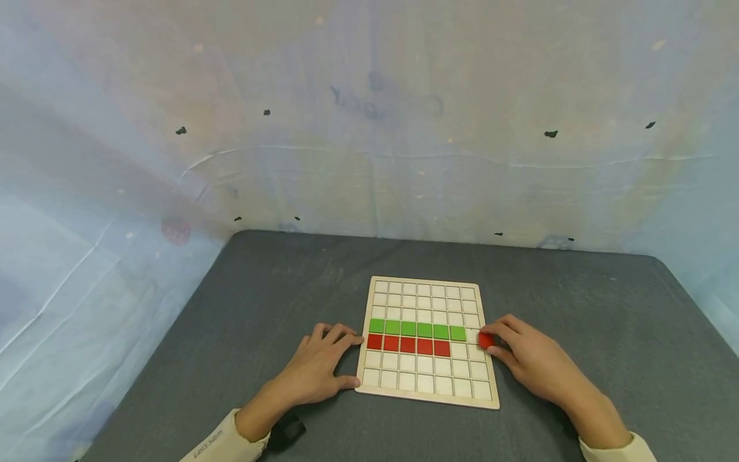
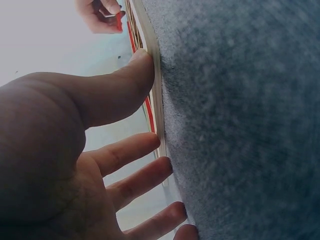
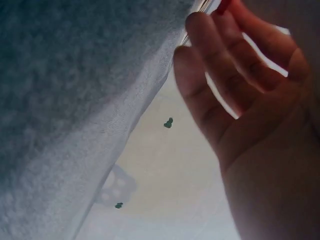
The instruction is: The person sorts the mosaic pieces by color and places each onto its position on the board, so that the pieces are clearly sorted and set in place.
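Observation:
A wooden grid board (image 1: 427, 398) lies on the dark table. One row holds several green square tiles (image 1: 408, 329), and the row below it several red square tiles (image 1: 407, 344). My left hand (image 1: 314, 369) touches the board's left edge with thumb and fingertips, fingers spread; the left wrist view shows the thumb (image 2: 135, 80) against the wooden rim. Over the board's right edge, my right hand (image 1: 534, 356) pinches a red tile (image 1: 486, 340) between thumb and fingers. In the right wrist view only a bit of that red tile (image 3: 223, 6) shows past the fingers.
The dark grey cloth-covered table (image 1: 277, 282) extends around the board. Pale patterned fabric (image 1: 369, 128) hangs behind it and at the sides. A small black object (image 1: 287, 431) sits under the left wrist.

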Motion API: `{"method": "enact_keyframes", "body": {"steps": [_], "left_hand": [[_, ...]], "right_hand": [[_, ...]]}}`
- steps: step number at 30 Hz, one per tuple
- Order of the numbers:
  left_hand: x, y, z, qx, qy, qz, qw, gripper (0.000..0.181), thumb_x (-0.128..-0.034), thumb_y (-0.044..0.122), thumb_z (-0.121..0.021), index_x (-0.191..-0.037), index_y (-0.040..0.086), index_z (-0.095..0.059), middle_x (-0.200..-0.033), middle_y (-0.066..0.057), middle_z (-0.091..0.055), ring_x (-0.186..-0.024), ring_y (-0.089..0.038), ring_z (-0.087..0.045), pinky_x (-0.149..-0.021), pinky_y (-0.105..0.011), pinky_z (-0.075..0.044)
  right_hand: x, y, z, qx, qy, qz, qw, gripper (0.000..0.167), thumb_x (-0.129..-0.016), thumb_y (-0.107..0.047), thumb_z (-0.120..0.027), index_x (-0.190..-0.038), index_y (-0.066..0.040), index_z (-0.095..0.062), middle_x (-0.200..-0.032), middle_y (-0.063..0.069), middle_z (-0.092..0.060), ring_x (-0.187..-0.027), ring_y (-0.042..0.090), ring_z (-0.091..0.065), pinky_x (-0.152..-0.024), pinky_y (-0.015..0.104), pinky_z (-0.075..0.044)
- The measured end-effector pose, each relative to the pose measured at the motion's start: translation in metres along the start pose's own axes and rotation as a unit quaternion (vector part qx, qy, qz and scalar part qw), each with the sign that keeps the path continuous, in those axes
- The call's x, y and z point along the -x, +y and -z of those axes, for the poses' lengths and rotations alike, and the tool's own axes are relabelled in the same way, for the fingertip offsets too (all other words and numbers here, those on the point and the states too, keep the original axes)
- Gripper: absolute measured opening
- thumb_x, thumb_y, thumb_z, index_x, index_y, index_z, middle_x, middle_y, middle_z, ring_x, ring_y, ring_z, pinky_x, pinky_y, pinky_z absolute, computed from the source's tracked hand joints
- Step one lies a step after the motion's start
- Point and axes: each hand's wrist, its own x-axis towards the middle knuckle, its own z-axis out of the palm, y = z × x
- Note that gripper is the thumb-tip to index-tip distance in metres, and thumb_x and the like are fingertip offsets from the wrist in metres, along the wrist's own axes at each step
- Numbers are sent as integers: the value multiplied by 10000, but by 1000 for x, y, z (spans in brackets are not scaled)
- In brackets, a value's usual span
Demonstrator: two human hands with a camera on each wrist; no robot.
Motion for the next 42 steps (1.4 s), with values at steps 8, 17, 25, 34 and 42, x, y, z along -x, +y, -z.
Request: {"method": "enact_keyframes", "body": {"steps": [8, 17, 25, 34, 42], "left_hand": [[0, -1, -1, -29, 2, -16, 10000, 635, -820, 427, -800, -1381, 234, -572, -1391, 14, -507, -1246, -322, -422, -881, -507, -391], [0, 0, -2, -37, -17, 5, 10000, 641, -809, 419, -810, -1377, 236, -574, -1378, 16, -512, -1243, -315, -420, -874, -507, -391], [1, 0, -2, 10, 10, 4, 10000, 640, -818, 417, -803, -1385, 237, -566, -1384, 17, -509, -1248, -317, -421, -901, -523, -392], [1, -1, -1, -11, -6, -2, 10000, 636, -822, 423, -798, -1385, 240, -564, -1384, 20, -505, -1247, -314, -418, -901, -519, -391], [1, 0, 0, -6, -27, 14, 10000, 635, -825, 417, -796, -1388, 240, -561, -1382, 14, -503, -1248, -317, -415, -894, -521, -389]], "right_hand": [[-2, -9, -2, 56, -56, 99, 9999, 330, -883, -268, -761, -1194, -212, -670, -1104, -98, -618, -887, 25, -584, -748, 319, -531], [-3, -15, -5, 1, 85, 265, 9996, 323, -871, -269, -772, -1171, -198, -678, -1089, -104, -619, -853, 2, -551, -741, 314, -522], [-7, -22, -7, -7, 144, 455, 9989, 311, -865, -275, -783, -1155, -216, -684, -1061, -104, -614, -814, -15, -521, -720, 287, -509], [-10, -31, -6, -38, -5, 399, 9992, 288, -877, -274, -771, -1148, -240, -680, -1069, -116, -610, -848, -1, -546, -743, 307, -518], [-14, -37, -10, 102, -293, 293, 9991, 289, -891, -292, -755, -1160, -227, -671, -1086, -99, -620, -893, 47, -607, -784, 335, -545]]}}
